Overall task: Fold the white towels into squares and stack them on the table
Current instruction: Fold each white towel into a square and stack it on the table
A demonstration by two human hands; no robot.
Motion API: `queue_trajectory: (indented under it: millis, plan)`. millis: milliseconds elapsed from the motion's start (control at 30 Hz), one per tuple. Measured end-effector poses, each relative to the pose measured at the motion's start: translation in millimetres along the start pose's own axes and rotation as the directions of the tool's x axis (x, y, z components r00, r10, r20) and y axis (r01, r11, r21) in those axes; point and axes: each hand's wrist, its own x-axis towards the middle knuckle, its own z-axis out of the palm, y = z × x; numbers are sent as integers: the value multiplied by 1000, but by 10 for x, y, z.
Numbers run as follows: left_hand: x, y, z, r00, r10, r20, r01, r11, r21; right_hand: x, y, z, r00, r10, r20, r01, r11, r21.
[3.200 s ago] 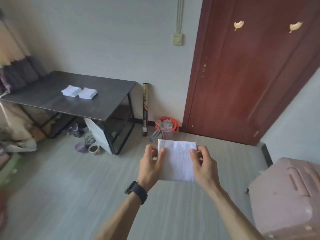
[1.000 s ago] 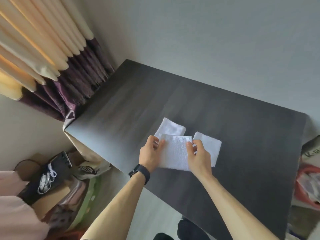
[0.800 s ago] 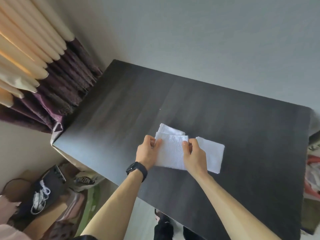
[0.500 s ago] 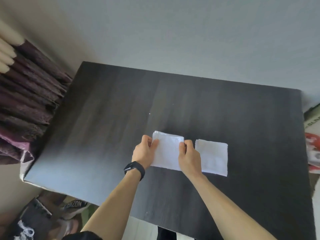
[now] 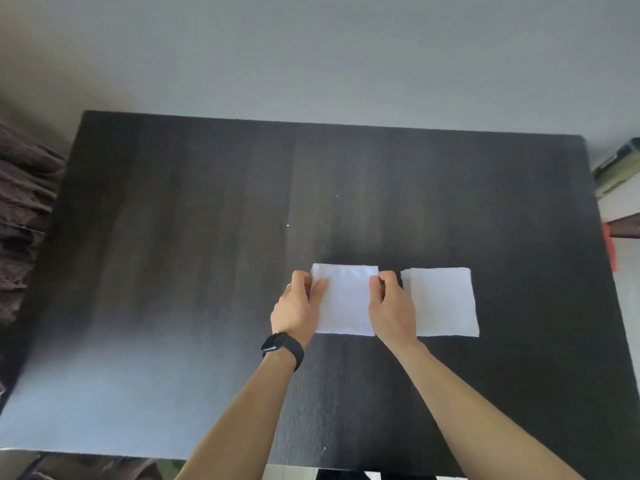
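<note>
**Both hands grasp one folded towel near the table's middle**

From my remote seat I look straight down on the dark table (image 5: 173,237). Both bare forearms reach forward from the near edge and converge on a white folded towel (image 5: 346,301) a little right of the table's centre. The left hand (image 5: 298,308) sits at the towel's left edge with its back up. Its thumb lies over the top of the cloth and the fingers (image 5: 299,280) curl at the edge, so it grasps that side. The right hand (image 5: 393,311) mirrors it on the right edge, thumb on top and fingers bent round the edge, grasping too. Both wrists are low over the table. A black watch (image 5: 282,346) wraps the left wrist; its face is dark and shows me nothing legible.

The folded towel lies flat between the two hands, its edges square to the table. I cannot tell whether it rests on the wood or on another layer beneath. A second towel (image 5: 441,303), also a flat white square, lies just beside it on the right, and the right hand sits between the two cloths.

A dark curtain (image 5: 24,202) hangs past the table's left side, and a pale wall (image 5: 311,46) stands behind. At the right edge some green and white packaging (image 5: 616,174) shows; its print is too small to read.
</note>
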Motion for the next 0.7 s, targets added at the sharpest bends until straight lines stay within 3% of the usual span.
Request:
queue_trajectory:
  millis: [133, 233, 333, 433, 533, 700]
  plan:
    - [-10, 4, 20, 996, 43, -82, -47, 998, -49, 28, 33, 2, 996, 32, -88, -30, 999, 25]
    - [-62, -142, 66, 890, 392, -234, -359, 917, 172, -65, 72, -31, 977, -58, -206, 58, 998, -6]
    - [-46, -191, 102, 821, 565, -80, -502, 782, 369, -205, 111, 27, 933, -299, -201, 258, 944, -205]
    - [24, -179, 172, 868, 492, 67, -472, 774, 423, -241, 166, 167, 910, -410, -56, 355, 843, -405]
    - [69, -207, 254, 910, 401, 105, -405, 807, 430, -199, 258, 254, 930, -363, 54, 339, 795, -502]
    - [84, -270, 384, 929, 353, 108, -366, 840, 401, -144, 350, 319, 942, -323, 93, 319, 772, -550]
